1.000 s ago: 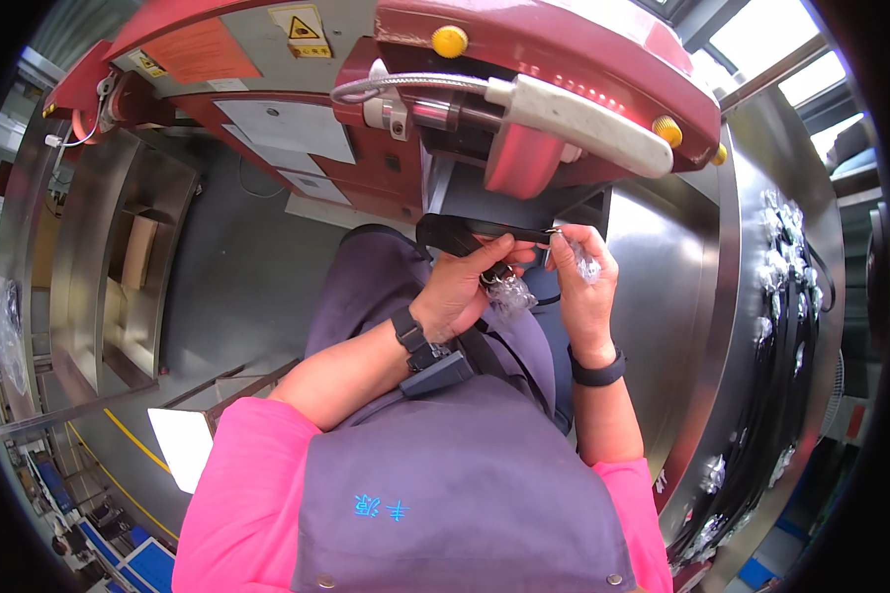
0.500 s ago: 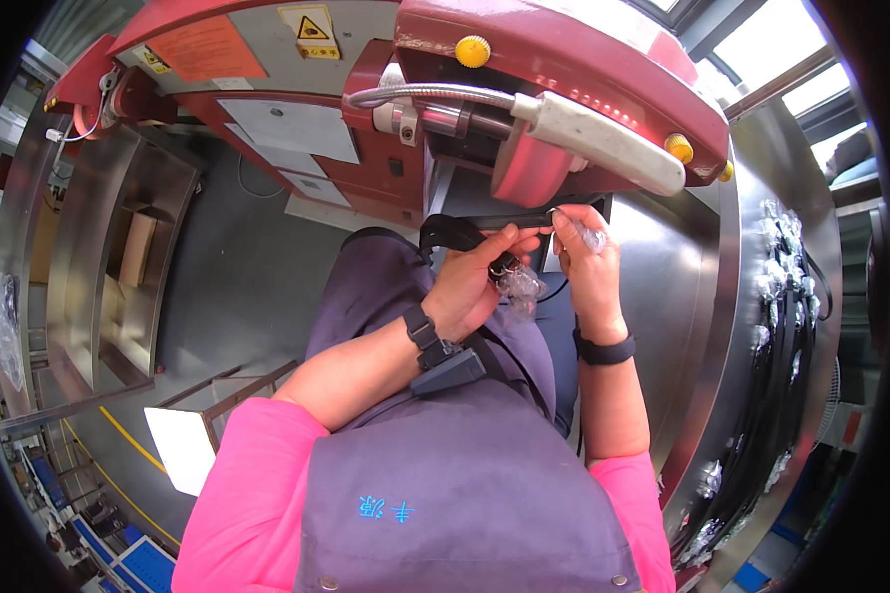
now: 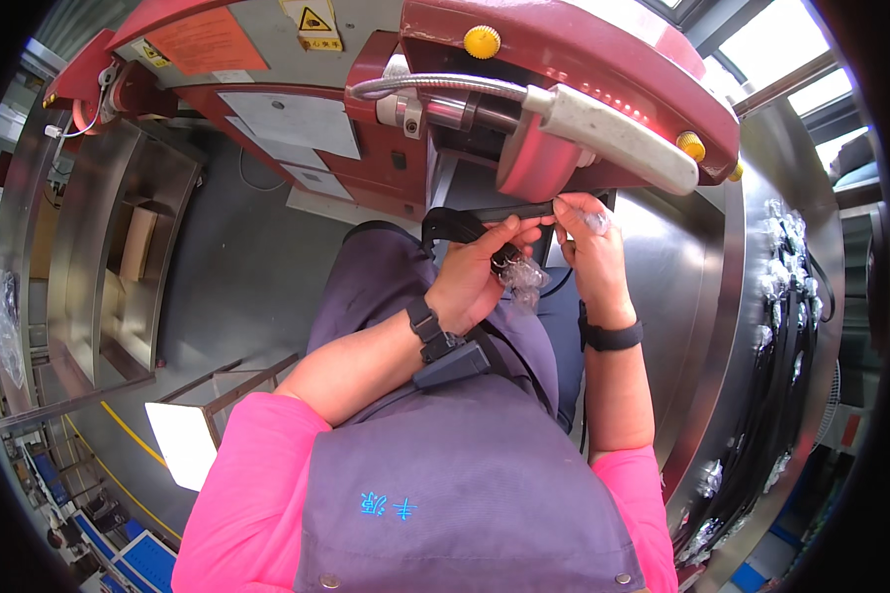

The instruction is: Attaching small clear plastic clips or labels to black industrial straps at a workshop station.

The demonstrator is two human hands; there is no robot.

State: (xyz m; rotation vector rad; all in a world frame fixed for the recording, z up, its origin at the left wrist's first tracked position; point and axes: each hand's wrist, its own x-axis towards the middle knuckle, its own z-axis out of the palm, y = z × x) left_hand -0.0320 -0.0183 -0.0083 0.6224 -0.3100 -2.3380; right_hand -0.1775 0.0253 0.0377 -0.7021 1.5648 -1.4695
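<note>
A black belt [image 3: 450,225] is looped over my left hand [image 3: 465,285], whose fingers are wrapped round it. Its buckle end, covered in crumpled clear plastic [image 3: 526,282], sticks out beside that palm. My right hand [image 3: 597,267] pinches the end of the strap, stretched between both hands, with a bit of clear plastic by its fingers. Just beyond the strap is a round pinkish wheel [image 3: 536,166] on the red machine [image 3: 564,44]; the strap end lies close below it, and I cannot tell whether they touch.
A grey-white guard arm [image 3: 618,133] with a metal hose extends over the wheel. To the right, several black belts [image 3: 786,326] with plastic-wrapped ends lie along a metal bench [image 3: 677,287]. Metal shelving [image 3: 99,257] stands at the left. A white-topped stand [image 3: 183,440] is near my left elbow.
My right hand has shifted slightly, and the strap between my hands is a little nearer the wheel in the picture. Both hands keep their hold.
</note>
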